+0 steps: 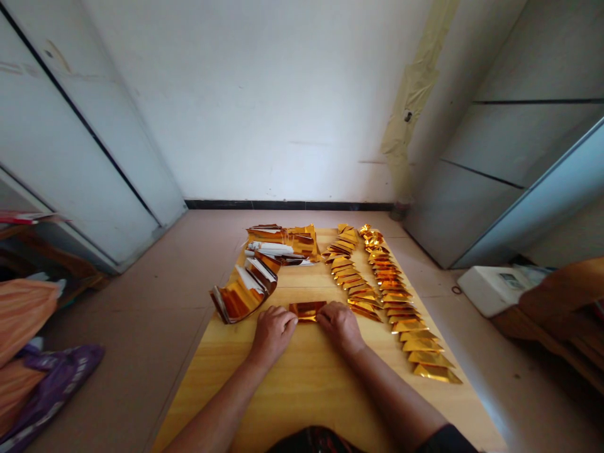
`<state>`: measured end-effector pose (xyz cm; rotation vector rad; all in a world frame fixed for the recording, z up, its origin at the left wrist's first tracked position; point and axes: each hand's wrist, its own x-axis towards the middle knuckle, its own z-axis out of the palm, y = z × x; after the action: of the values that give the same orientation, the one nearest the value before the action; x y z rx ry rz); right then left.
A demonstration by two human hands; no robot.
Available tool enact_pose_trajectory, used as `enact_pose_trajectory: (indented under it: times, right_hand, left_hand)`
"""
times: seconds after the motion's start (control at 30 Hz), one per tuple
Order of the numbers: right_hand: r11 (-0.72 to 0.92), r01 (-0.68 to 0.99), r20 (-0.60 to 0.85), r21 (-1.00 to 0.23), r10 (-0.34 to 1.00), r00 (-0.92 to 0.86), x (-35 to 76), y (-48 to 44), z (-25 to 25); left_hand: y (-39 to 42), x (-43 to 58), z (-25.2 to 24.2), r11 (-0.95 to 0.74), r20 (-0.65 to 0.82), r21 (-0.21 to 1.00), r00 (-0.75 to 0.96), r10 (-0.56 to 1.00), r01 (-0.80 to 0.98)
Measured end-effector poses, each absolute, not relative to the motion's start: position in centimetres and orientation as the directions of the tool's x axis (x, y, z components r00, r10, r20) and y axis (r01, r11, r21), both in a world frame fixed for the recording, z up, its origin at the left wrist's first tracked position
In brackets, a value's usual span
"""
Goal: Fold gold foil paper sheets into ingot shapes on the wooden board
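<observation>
Between my hands, at the middle of the wooden table, is a small sheet of gold foil paper (307, 312), partly folded into a narrow rectangle. My left hand (275, 327) pinches its left end and my right hand (342, 324) pinches its right end. To the left lies a curved stack of gold foil sheets (236, 299) with white backs. More loose foil sheets (302, 239) are heaped at the far edge. On the right, two rows of folded gold foil ingots (349, 277) overlap one another, the outer row (410, 325) running along the table's right side.
The wooden table (255, 402) stands before a white wall (264, 113). A purple bag (61, 384) is on the left. Grey cabinets flank both sides, and a white box (491, 289) sits beside a wooden piece of furniture (566, 302) at right.
</observation>
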<state>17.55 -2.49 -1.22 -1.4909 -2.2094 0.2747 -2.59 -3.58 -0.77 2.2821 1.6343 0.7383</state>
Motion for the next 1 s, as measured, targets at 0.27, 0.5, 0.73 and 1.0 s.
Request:
enact_pose_trajectory:
  times: [0.27,0.5,0.73,1.0]
  right_hand:
    - [0.324,0.894,0.214,-0.308,0.94,-0.267,16.9,-2.6,-1.3]
    - [0.305,0.907,0.213,-0.29,0.945,-0.25,16.6,-2.8,-1.2]
    - [0.28,0.911,0.172,-0.303,0.956,-0.237,16.6,-2.8,-1.1]
    - [0.3,0.907,0.197,-0.297,0.948,-0.249,16.7,-2.5,-1.6]
  left_hand:
    - [-3.1,-2.4,-0.6,-0.278,0.17,0.441,0.225,0.959,0.853]
    - [-3.3,-2.1,-0.3,-0.264,0.171,0.386,0.212,0.962,0.884]
    - [-3.4,-1.4,0.3,-0.218,0.139,0.276,0.186,0.973,0.936]
    - [-3.9,-0.8,0.7,-0.19,0.154,0.206,0.16,0.975,0.96]
